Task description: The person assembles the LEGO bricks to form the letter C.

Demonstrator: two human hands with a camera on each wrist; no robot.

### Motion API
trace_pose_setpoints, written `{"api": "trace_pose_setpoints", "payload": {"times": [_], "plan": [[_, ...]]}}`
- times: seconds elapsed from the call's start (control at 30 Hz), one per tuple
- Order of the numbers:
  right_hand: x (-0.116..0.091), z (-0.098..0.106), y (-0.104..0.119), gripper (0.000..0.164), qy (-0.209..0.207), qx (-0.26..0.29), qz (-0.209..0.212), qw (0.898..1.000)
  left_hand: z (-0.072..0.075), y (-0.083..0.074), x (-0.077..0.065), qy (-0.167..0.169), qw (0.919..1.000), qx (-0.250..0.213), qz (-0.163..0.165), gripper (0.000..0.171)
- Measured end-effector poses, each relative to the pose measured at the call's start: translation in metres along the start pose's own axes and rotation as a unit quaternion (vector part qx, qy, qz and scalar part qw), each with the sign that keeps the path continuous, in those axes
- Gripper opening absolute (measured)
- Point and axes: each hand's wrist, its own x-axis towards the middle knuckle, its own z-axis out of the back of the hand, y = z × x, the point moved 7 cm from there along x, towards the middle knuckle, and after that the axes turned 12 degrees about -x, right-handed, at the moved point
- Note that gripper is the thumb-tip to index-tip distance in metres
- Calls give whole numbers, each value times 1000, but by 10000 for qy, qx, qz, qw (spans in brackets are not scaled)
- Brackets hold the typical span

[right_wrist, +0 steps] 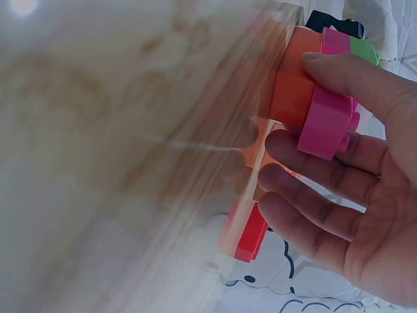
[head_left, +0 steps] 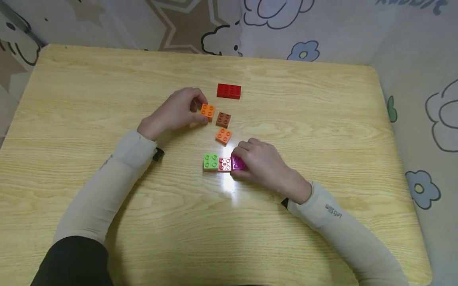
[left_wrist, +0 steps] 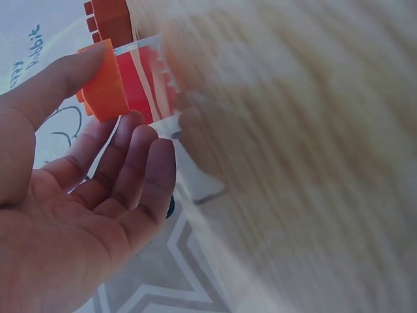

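My left hand (head_left: 199, 109) pinches a small orange brick (head_left: 207, 111) between thumb and curled fingers, just above the wooden table (head_left: 107, 79). The left wrist view shows the thumb (left_wrist: 58, 78) on that orange brick (left_wrist: 104, 88). My right hand (head_left: 243, 163) grips a magenta brick (head_left: 237, 163) at the right end of a row with a pink-and-white brick (head_left: 224, 163) and a green brick (head_left: 210, 161). In the right wrist view the thumb (right_wrist: 352, 72) and fingers (right_wrist: 306, 163) close on the magenta brick (right_wrist: 326, 120).
Between the hands lie a brown brick (head_left: 223, 119) and a second orange brick (head_left: 223, 136). A longer red brick (head_left: 229, 91) lies farther back. Patterned fabric (head_left: 322, 28) surrounds the table's far and right edges.
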Motion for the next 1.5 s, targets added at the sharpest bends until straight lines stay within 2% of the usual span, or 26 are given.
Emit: {"api": "trace_pose_setpoints", "payload": {"times": [0.2, 0.53, 1.5], "plan": [[-2, -4, 2, 37, -23, 2, 21, 10000, -2, 0, -9, -34, 9999, -107, -62, 40], [-4, -5, 2, 38, -75, -10, 9, 10000, -3, -10, -23, -122, 9995, -186, -236, 40], [0, -1, 1, 35, -113, -19, 43, 9999, -9, -20, -37, -69, 9984, -354, -443, 38]]}}
